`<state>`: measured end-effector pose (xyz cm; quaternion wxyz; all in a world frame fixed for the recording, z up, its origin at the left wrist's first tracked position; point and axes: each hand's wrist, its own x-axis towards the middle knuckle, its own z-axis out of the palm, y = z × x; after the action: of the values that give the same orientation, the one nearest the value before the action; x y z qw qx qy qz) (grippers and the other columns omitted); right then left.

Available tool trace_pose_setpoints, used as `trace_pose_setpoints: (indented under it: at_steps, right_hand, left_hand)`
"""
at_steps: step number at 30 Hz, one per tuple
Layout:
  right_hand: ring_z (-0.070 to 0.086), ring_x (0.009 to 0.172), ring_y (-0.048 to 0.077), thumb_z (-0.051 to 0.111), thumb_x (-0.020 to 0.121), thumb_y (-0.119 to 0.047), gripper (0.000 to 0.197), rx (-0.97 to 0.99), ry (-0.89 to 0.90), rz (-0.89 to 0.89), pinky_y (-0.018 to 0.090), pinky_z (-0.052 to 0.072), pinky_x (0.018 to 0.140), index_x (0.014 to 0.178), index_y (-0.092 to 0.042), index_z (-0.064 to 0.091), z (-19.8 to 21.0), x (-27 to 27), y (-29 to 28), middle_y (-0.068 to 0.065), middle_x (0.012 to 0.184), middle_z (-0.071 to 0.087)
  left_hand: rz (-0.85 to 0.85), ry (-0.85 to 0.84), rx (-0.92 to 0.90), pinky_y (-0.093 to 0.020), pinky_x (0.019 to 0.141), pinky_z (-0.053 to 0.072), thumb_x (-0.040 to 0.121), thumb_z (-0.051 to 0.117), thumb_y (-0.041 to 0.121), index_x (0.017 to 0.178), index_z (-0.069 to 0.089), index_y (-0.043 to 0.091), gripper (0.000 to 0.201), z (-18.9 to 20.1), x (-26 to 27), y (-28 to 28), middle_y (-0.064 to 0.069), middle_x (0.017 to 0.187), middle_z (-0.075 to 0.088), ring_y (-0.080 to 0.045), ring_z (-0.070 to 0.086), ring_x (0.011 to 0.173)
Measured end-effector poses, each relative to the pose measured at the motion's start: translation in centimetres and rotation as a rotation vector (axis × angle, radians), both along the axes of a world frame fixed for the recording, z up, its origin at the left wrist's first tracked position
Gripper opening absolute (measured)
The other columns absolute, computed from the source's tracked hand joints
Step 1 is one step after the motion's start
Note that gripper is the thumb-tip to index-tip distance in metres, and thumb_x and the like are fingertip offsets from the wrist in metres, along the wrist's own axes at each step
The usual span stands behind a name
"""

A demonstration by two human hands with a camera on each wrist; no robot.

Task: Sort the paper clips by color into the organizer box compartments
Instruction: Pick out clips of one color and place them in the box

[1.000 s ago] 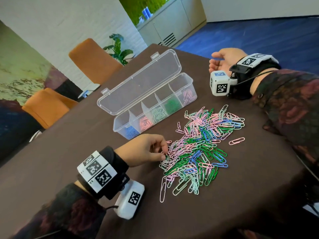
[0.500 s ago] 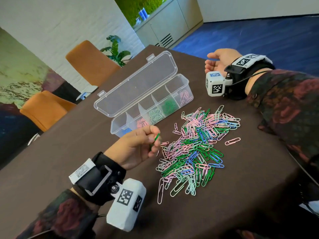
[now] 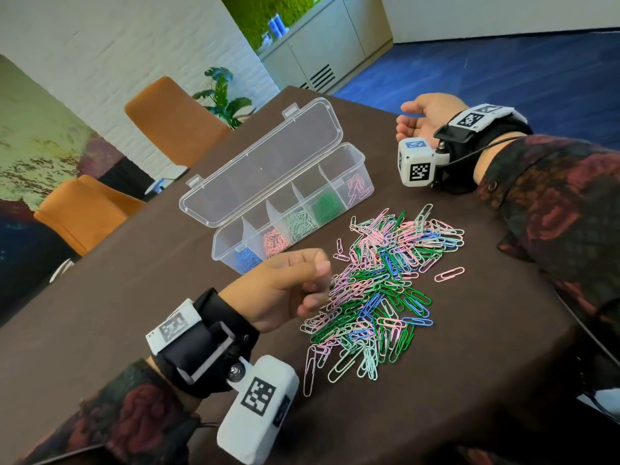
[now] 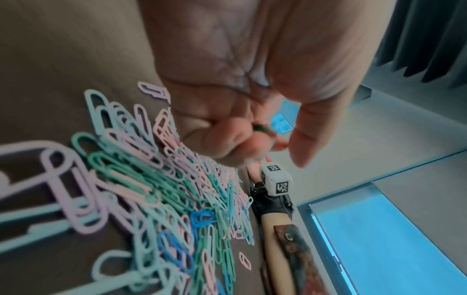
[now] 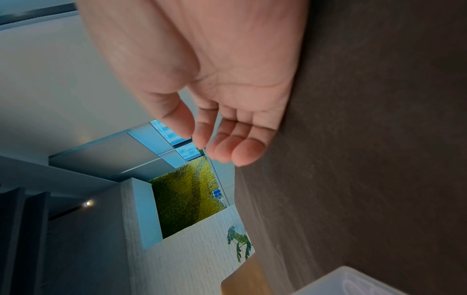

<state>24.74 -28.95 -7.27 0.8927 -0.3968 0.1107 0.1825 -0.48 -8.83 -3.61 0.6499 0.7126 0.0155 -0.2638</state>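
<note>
**Green clip in your left hand, pile on the desk**

Your left hand [image 3: 285, 286] is curled, pinching a dark green paper clip [image 4: 260, 128] between its fingers, just left of the mixed pile of paper clips [image 3: 385, 283] on the brown desk [image 3: 134, 297]. The clear organizer box [image 3: 292, 209] sits open just beyond the pile, sorted clips in its compartments. Your right hand [image 3: 422, 117] rests at the far right, fingers loosely relaxed, holding nothing
</note>
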Motion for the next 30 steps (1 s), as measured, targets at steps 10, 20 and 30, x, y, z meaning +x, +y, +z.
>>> trace_pose_setpoints:
  at_steps: [10,20,30]
  right_hand:
    - [0.052,0.060,0.014,0.047,0.093,-0.014,0.011,0.000,0.015,0.002,0.021,0.049,0.055,0.095,-0.008,0.056,-0.1,0.2,0.0,0.003,0.078,0.053]
    - [0.052,0.060,0.014,0.046,0.093,-0.015,0.013,-0.008,0.010,0.001,0.021,0.050,0.055,0.097,-0.008,0.057,-0.2,0.5,0.0,0.003,0.078,0.054]
    - [0.054,0.060,0.014,0.047,0.092,-0.016,0.015,-0.045,0.016,-0.014,0.021,0.050,0.054,0.097,-0.008,0.059,-0.2,0.7,0.1,0.003,0.078,0.056]
  left_hand:
    - [-0.177,-0.056,0.472,-0.014,0.038,0.020,0.077,0.065,0.033,0.079,0.059,0.021,0.014,-0.2,-0.7,0.0,0.000,0.058,0.037,-0.006,0.024,0.043]
    - [-0.375,-0.294,1.030,-0.021,0.053,0.029,0.084,0.069,0.031,0.081,0.061,0.021,0.013,2.4,-2.0,2.2,0.008,0.053,0.035,-0.007,0.030,0.053]
    - [-0.375,-0.181,1.209,-0.013,0.052,0.029,0.086,0.065,0.021,0.072,0.053,0.027,0.020,-0.1,-4.7,1.6,0.020,0.046,0.048,-0.003,0.042,0.048]
